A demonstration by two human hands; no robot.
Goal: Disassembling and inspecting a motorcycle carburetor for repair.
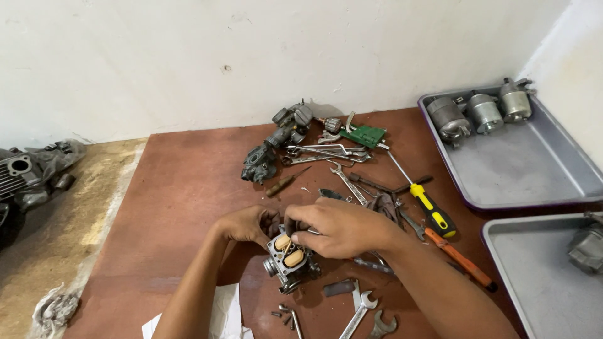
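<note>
A small grey metal carburettor body (pixel 290 260) with two tan floats on top rests on the reddish-brown board (pixel 182 188). My left hand (pixel 248 224) grips its left side. My right hand (pixel 339 227) covers its upper right, fingers pinched on the top near the floats. Whether the fingers hold a small part is hidden.
Another carburettor (pixel 276 143), several spanners (pixel 326 154), a green part (pixel 364 135), a yellow-handled screwdriver (pixel 430 210) and an orange-handled one (pixel 458 258) lie behind and right. Two grey trays (pixel 534 169) at right hold cylindrical motors (pixel 483 112). Loose screws (pixel 282 312), spanners (pixel 359 311) and white paper (pixel 223 311) lie near me. An engine part (pixel 25 179) sits at left.
</note>
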